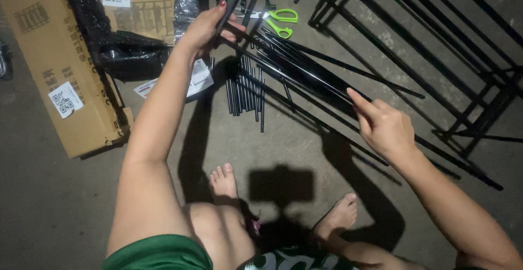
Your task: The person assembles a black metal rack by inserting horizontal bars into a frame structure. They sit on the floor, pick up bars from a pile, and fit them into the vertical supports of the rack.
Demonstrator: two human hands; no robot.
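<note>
Your left hand (pixel 204 28) closes on long thin black metal rods (pixel 283 66), smooth with a faint sheen along their edges. The short black rods (pixel 245 93) lying on the floor look the same, painted and slightly glossy. The scissors (pixel 280 22) have bright green plastic handles, smooth and shiny. The brown cardboard box (pixel 54 63) is matt and dull, with white paper labels. Black plastic film (pixel 128 52) beside it is crinkled and glossy. The grey concrete floor (pixel 54 210) looks rough and matt.

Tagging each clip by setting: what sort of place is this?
Probably a home floor or garage: bare concrete floor, opened cardboard box, loose black rods, person sitting barefoot.
</note>
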